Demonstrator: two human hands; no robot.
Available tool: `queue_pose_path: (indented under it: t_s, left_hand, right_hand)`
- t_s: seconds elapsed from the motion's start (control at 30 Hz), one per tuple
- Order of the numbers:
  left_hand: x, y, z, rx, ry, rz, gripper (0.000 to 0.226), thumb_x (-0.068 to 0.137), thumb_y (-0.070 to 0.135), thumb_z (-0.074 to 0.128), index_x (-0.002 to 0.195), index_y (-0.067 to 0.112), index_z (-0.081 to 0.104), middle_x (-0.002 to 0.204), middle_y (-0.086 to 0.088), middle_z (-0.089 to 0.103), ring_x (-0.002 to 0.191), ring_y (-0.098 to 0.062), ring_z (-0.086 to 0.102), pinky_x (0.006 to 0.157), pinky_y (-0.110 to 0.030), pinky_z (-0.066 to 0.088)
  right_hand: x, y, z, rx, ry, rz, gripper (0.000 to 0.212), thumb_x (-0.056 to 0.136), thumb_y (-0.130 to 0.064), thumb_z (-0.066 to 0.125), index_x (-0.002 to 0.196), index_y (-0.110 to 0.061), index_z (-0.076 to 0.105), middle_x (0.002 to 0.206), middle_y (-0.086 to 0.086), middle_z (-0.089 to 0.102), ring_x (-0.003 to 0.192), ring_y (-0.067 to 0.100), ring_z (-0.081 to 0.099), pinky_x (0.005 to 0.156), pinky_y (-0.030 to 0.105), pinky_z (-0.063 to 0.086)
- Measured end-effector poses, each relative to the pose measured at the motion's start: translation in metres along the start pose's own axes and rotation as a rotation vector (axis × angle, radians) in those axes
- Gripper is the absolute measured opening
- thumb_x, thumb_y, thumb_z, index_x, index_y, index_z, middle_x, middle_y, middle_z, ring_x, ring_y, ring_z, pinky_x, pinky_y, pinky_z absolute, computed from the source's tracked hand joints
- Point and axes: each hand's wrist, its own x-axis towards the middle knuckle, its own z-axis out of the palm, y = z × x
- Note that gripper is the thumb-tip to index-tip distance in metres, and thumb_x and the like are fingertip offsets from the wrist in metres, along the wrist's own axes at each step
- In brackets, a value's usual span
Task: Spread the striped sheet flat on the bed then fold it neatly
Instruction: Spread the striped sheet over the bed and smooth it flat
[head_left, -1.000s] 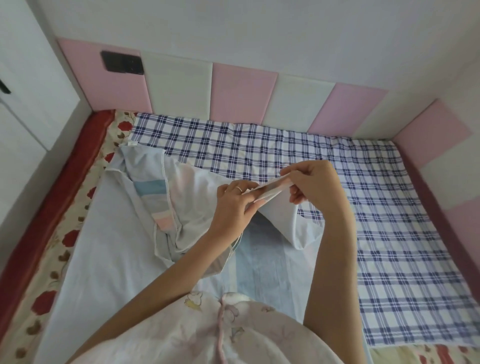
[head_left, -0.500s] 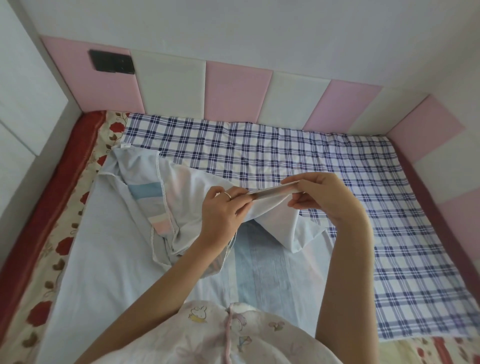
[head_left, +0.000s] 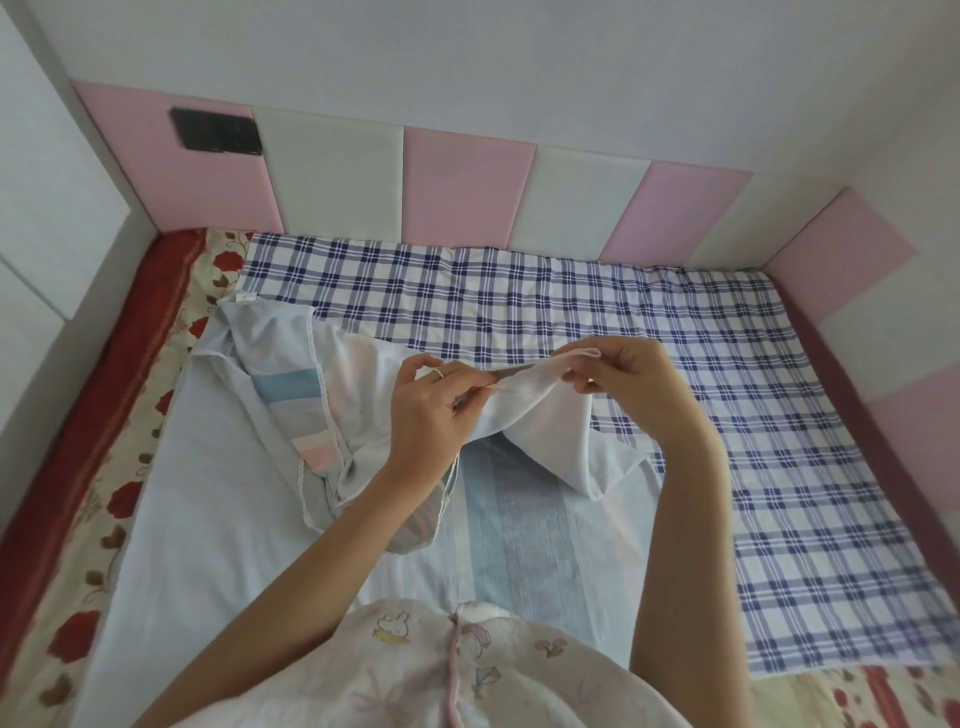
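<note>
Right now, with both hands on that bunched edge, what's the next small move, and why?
Probably slide the hands apart along the edge to pull it taut. The left hand and right hand pinch it close together, lifted, and the striped sheet lies folded back and crumpled at its far end, so it isn't spread yet.

Your right-hand grip (head_left: 631, 382) slides rightward along the hem of the pale blue-and-pink striped cotton sheet (head_left: 519, 545), away from your left-hand grip (head_left: 426, 415). The pinched edge between them now stretches longer and tauter, and its looped tip pokes out past your right fingertips.
</note>
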Motion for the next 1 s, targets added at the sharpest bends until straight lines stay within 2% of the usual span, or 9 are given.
queue_pose_path:
  t_s: [0.1,0.2,0.23,0.37,0.57,0.67,0.77,0.9,1.0]
  left_hand:
    - [0.005,0.005,-0.005,-0.112,0.004,-0.118,0.010,0.083,0.022,0.067,0.086,0.015,0.062,0.074,0.006,0.066,0.068,-0.004,0.060,0.078,-0.034,0.051]
    - [0.011,0.010,-0.010,-0.181,-0.024,-0.194,0.018,0.084,0.021,0.066,0.097,0.017,0.055,0.081,0.005,0.065,0.073,-0.007,0.064,0.068,-0.018,0.053]
    - [0.013,0.012,-0.010,-0.152,-0.036,-0.168,0.015,0.085,0.018,0.065,0.098,0.014,0.059,0.082,0.005,0.066,0.073,-0.007,0.064,0.066,-0.019,0.054]
    - [0.021,0.009,-0.007,0.034,-0.062,-0.069,0.008,0.081,0.004,0.065,0.088,0.009,0.065,0.083,0.003,0.065,0.063,-0.011,0.060,0.049,-0.026,0.049]
    - [0.003,-0.022,-0.010,0.098,-0.146,-0.195,0.016,0.076,-0.002,0.065,0.088,0.009,0.062,0.083,0.003,0.062,0.064,-0.009,0.055,0.050,-0.022,0.046]
    - [-0.010,-0.040,-0.014,0.103,-0.200,-0.260,0.017,0.076,-0.003,0.067,0.085,0.009,0.060,0.082,0.009,0.055,0.067,-0.006,0.050,0.054,-0.009,0.036]
    - [-0.021,-0.048,-0.017,0.163,-0.175,-0.297,0.019,0.073,-0.001,0.069,0.080,0.011,0.057,0.079,0.009,0.054,0.069,-0.008,0.049,0.051,-0.010,0.031]
    - [-0.027,-0.043,-0.016,0.185,-0.135,-0.069,0.026,0.070,-0.005,0.067,0.089,0.007,0.053,0.080,-0.003,0.061,0.056,-0.016,0.053,0.051,-0.022,0.037]
    - [-0.031,-0.041,-0.010,0.164,-0.192,0.177,0.034,0.081,0.000,0.049,0.113,0.014,0.047,0.106,-0.013,0.064,0.052,-0.015,0.055,0.044,-0.019,0.038]
  right_hand:
    - [0.005,0.004,0.005,-0.196,0.139,-0.124,0.021,0.092,-0.014,0.061,0.092,-0.033,0.070,0.089,-0.009,0.059,0.086,0.016,0.054,0.078,0.022,0.044]
    - [0.007,0.002,0.015,-0.220,0.242,-0.282,0.015,0.091,-0.012,0.061,0.096,-0.021,0.072,0.105,-0.017,0.046,0.108,0.008,0.044,0.081,0.012,0.038]
    - [0.007,0.000,0.019,-0.159,0.252,-0.315,0.017,0.092,-0.009,0.058,0.093,-0.021,0.070,0.106,-0.019,0.051,0.106,0.004,0.048,0.079,0.012,0.040]
    - [0.005,-0.010,0.034,0.018,0.327,-0.338,0.030,0.092,0.001,0.046,0.085,-0.023,0.061,0.074,-0.024,0.062,0.067,-0.005,0.051,0.059,0.011,0.036]
    - [0.000,-0.014,0.031,0.123,0.485,-0.355,0.032,0.096,-0.003,0.041,0.084,-0.028,0.057,0.063,-0.024,0.056,0.060,-0.007,0.043,0.056,0.008,0.032]
    - [-0.004,-0.010,0.027,0.192,0.547,-0.335,0.026,0.098,-0.011,0.042,0.084,-0.026,0.057,0.061,-0.023,0.053,0.060,-0.005,0.041,0.057,0.010,0.032]
    - [-0.006,-0.005,0.021,0.214,0.625,-0.316,0.027,0.098,-0.010,0.042,0.082,-0.025,0.057,0.060,-0.023,0.052,0.059,-0.005,0.040,0.057,0.010,0.032]
    - [-0.007,-0.002,0.014,0.215,0.636,-0.294,0.027,0.099,-0.009,0.042,0.082,-0.024,0.057,0.060,-0.023,0.052,0.058,-0.005,0.040,0.056,0.010,0.032]
    - [-0.007,-0.003,0.011,0.233,0.640,-0.286,0.028,0.099,-0.006,0.042,0.081,-0.022,0.057,0.059,-0.024,0.052,0.059,-0.006,0.042,0.057,0.009,0.033]
